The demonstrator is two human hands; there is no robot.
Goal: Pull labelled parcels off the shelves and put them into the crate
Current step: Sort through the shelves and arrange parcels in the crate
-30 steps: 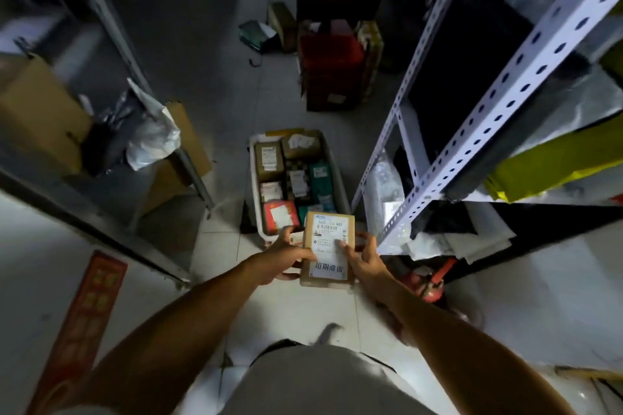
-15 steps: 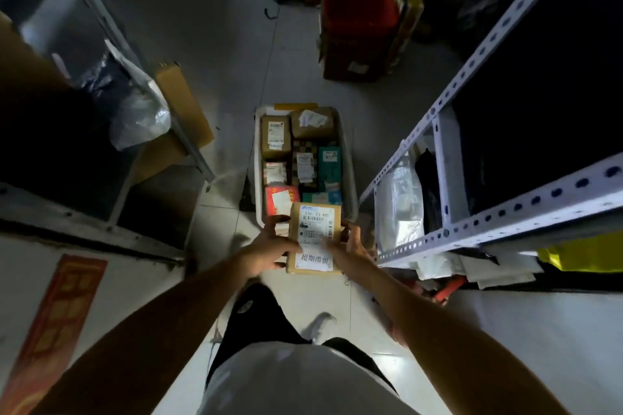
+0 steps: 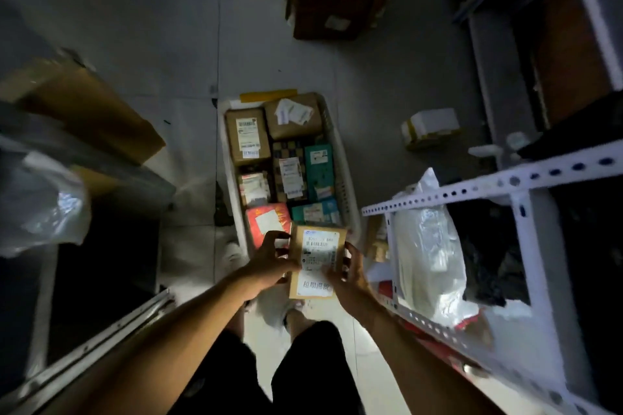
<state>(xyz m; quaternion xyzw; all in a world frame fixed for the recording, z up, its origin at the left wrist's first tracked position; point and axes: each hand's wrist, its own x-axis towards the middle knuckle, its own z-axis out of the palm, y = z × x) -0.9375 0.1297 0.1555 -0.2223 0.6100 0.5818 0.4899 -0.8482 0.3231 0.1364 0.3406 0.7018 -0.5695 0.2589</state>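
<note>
Carried from shelf to above crate's (image 3: pixel 347 178) near end (nearly full): labelled parcel (image 3: pixel 317 261), gripped by left hand (image 3: pixel 269 266) and right hand (image 3: pixel 350 276), now ready for lowering

A brown labelled parcel (image 3: pixel 317 261) is hanging label-up over the near end of the parcel-filled white crate (image 3: pixel 349 192).

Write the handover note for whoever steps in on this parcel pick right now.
Left hand and right hand both grip one brown labelled parcel, label up, held over the near end of the white crate on the floor.
Done: the crate already holds a layer of parcels, among them a red one and a teal one.
Left: set this parcel into the crate, then return to the shelf rack on the right, where a white bag lies.
</note>
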